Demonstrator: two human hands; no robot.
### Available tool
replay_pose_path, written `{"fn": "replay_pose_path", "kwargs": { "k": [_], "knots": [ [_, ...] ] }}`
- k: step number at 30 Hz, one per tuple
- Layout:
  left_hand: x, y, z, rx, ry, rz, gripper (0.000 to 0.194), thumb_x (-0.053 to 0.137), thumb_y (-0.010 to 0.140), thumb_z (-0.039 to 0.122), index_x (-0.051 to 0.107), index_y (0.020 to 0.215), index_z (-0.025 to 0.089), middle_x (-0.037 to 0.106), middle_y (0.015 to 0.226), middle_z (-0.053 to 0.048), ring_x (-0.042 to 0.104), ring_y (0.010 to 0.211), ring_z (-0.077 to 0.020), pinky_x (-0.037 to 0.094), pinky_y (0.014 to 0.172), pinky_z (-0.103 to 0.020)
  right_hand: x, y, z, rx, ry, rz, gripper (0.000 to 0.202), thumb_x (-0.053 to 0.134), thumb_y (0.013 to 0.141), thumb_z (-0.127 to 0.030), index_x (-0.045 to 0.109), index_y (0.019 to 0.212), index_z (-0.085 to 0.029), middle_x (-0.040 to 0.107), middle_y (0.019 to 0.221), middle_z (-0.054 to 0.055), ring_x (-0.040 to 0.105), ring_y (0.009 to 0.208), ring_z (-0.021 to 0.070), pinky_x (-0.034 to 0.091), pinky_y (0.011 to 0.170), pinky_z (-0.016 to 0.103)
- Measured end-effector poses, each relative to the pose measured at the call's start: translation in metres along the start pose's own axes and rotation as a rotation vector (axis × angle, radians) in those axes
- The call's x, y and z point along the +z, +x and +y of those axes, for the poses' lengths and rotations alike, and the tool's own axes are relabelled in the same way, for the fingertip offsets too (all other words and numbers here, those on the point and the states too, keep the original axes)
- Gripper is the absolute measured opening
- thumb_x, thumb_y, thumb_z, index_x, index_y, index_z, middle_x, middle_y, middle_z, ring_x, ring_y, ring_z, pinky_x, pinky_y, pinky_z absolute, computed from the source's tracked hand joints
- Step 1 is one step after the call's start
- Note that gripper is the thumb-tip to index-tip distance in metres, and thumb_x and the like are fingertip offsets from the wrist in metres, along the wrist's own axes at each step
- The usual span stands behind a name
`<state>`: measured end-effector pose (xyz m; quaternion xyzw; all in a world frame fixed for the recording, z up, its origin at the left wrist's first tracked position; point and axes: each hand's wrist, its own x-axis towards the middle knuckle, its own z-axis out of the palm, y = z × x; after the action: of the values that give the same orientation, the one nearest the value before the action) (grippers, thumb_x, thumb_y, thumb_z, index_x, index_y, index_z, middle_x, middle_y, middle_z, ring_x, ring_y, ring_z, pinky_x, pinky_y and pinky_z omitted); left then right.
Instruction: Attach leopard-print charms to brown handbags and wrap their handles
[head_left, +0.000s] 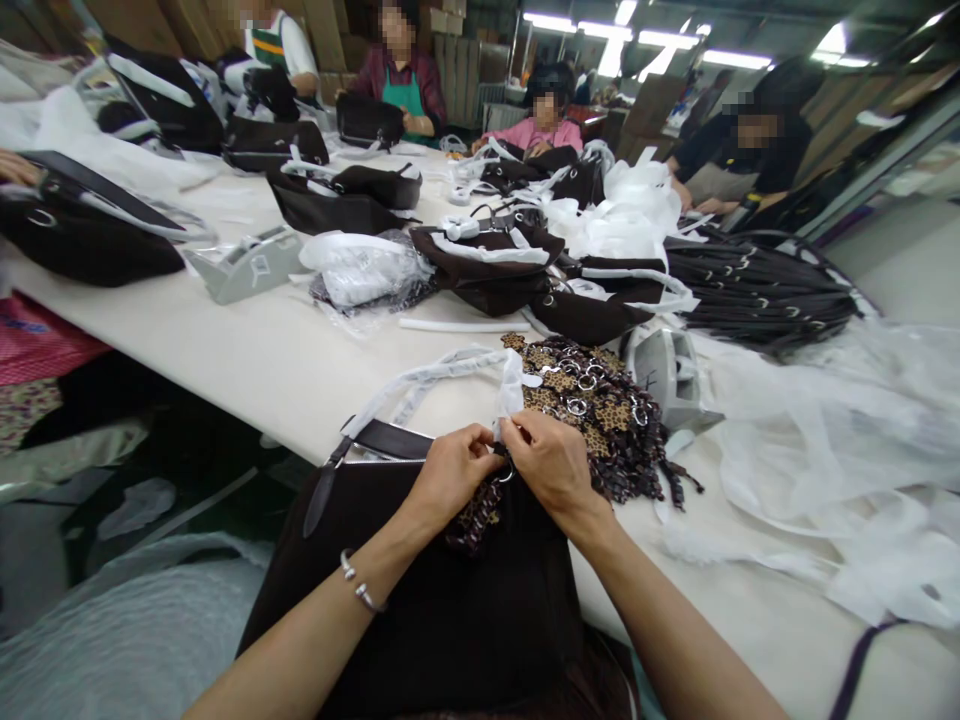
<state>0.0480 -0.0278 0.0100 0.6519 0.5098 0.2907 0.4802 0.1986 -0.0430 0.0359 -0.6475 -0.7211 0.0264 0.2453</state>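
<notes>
A dark bag (420, 600) with a zipped top leans against the table edge in front of me. Its handle (427, 375), wrapped in white material, arches up over the table. My left hand (459, 470) and my right hand (551, 465) meet at the handle's right base, fingers pinched beside a metal ring (506, 473). A beaded charm (476, 520) hangs below the ring, against the bag. What exactly the fingertips hold is too small to make out. Just behind my right hand lies a pile of beaded charms with leopard-pattern flowers (600, 410).
Grey tape dispensers (667, 375) stand on the white table (300, 370). Dark bags (487, 260), a plastic-wrapped bundle (367, 270), bundled dark straps (757, 290) and white wrapping sheets (832, 430) lie around. Several people sit or stand across the table. A white coil (150, 630) is at lower left.
</notes>
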Motion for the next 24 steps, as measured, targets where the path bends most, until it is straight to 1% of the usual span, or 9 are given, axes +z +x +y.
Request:
{"fn": "replay_pose_path", "kwargs": {
  "k": [2, 5, 7, 9, 11, 13, 15, 21, 24],
  "knots": [
    [-0.001, 0.004, 0.001, 0.026, -0.064, -0.045, 0.01, 0.064, 0.077, 0.025, 0.066, 0.081, 0.016, 0.063, 0.067, 0.002, 0.056, 0.064, -0.0145, 0.042, 0.061, -0.023, -0.002, -0.001, -0.003, -0.076, -0.043, 0.006, 0.034, 0.044, 0.096, -0.028, 0.066, 0.073, -0.018, 0.067, 0.073, 0.006, 0.057, 0.067, 0.014, 0.034, 0.064, 0.024],
    [-0.002, 0.006, 0.003, 0.103, -0.157, -0.119, 0.014, 0.06, 0.08, 0.024, 0.068, 0.086, 0.015, 0.071, 0.081, -0.002, 0.063, 0.081, -0.0194, 0.047, 0.076, -0.026, -0.008, 0.002, -0.005, -0.146, 0.044, -0.027, 0.031, 0.045, 0.097, -0.029, 0.068, 0.08, -0.018, 0.069, 0.078, 0.006, 0.061, 0.073, 0.0149, 0.038, 0.068, 0.023],
    [-0.003, 0.005, 0.003, 0.114, -0.19, -0.154, 0.017, 0.06, 0.08, 0.024, 0.069, 0.092, 0.015, 0.073, 0.09, -0.003, 0.064, 0.09, -0.0217, 0.047, 0.083, -0.028, -0.016, 0.005, -0.003, -0.082, 0.169, -0.04, 0.022, 0.052, 0.094, -0.029, 0.071, 0.094, -0.018, 0.071, 0.081, 0.005, 0.062, 0.072, 0.0147, 0.041, 0.07, 0.024],
    [-0.004, 0.002, 0.0, 0.08, -0.221, -0.169, 0.021, 0.063, 0.08, 0.025, 0.069, 0.097, 0.014, 0.072, 0.092, -0.003, 0.064, 0.089, -0.0214, 0.047, 0.084, -0.029, -0.026, 0.006, 0.0, 0.023, 0.278, -0.074, 0.02, 0.057, 0.091, -0.029, 0.071, 0.103, -0.02, 0.072, 0.08, 0.002, 0.062, 0.068, 0.0139, 0.043, 0.068, 0.024],
    [-0.006, 0.0, -0.004, 0.049, -0.272, -0.172, 0.022, 0.064, 0.08, 0.026, 0.068, 0.098, 0.014, 0.072, 0.091, -0.002, 0.064, 0.085, -0.0199, 0.047, 0.082, -0.028, -0.036, 0.004, 0.005, 0.063, 0.331, -0.178, 0.017, 0.061, 0.088, -0.026, 0.073, 0.099, -0.022, 0.072, 0.08, 0.0, 0.063, 0.068, 0.0139, 0.044, 0.069, 0.025],
    [-0.007, -0.003, -0.008, 0.039, -0.312, -0.173, 0.022, 0.065, 0.08, 0.028, 0.067, 0.097, 0.014, 0.071, 0.089, -0.002, 0.063, 0.084, -0.0192, 0.047, 0.082, -0.028, -0.042, 0.0, 0.008, 0.034, 0.319, -0.301, 0.013, 0.065, 0.084, -0.022, 0.075, 0.092, -0.023, 0.073, 0.083, 0.0, 0.064, 0.074, 0.0153, 0.046, 0.073, 0.026],
    [-0.007, -0.004, -0.009, 0.043, -0.322, -0.163, 0.023, 0.065, 0.081, 0.03, 0.067, 0.096, 0.014, 0.071, 0.089, -0.002, 0.063, 0.085, -0.0192, 0.047, 0.082, -0.028, -0.043, -0.006, 0.008, 0.001, 0.273, -0.359, 0.012, 0.067, 0.082, -0.02, 0.076, 0.089, -0.024, 0.072, 0.083, 0.001, 0.064, 0.078, 0.0161, 0.046, 0.074, 0.027],
    [-0.008, -0.009, -0.003, 0.065, -0.312, -0.145, 0.022, 0.066, 0.081, 0.033, 0.066, 0.091, 0.014, 0.069, 0.085, -0.002, 0.062, 0.083, -0.0189, 0.047, 0.082, -0.028, -0.028, -0.016, 0.003, -0.055, 0.231, -0.352, 0.013, 0.066, 0.086, -0.018, 0.077, 0.089, -0.024, 0.071, 0.083, 0.002, 0.064, 0.08, 0.0153, 0.045, 0.076, 0.026],
    [-0.008, -0.011, -0.003, 0.082, -0.301, -0.14, 0.021, 0.066, 0.081, 0.033, 0.066, 0.091, 0.014, 0.07, 0.086, -0.002, 0.062, 0.084, -0.0189, 0.047, 0.082, -0.028, -0.027, -0.017, 0.003, -0.056, 0.205, -0.35, 0.013, 0.065, 0.086, -0.018, 0.077, 0.089, -0.024, 0.07, 0.084, 0.002, 0.063, 0.081, 0.0159, 0.045, 0.077, 0.027]
  ]
}}
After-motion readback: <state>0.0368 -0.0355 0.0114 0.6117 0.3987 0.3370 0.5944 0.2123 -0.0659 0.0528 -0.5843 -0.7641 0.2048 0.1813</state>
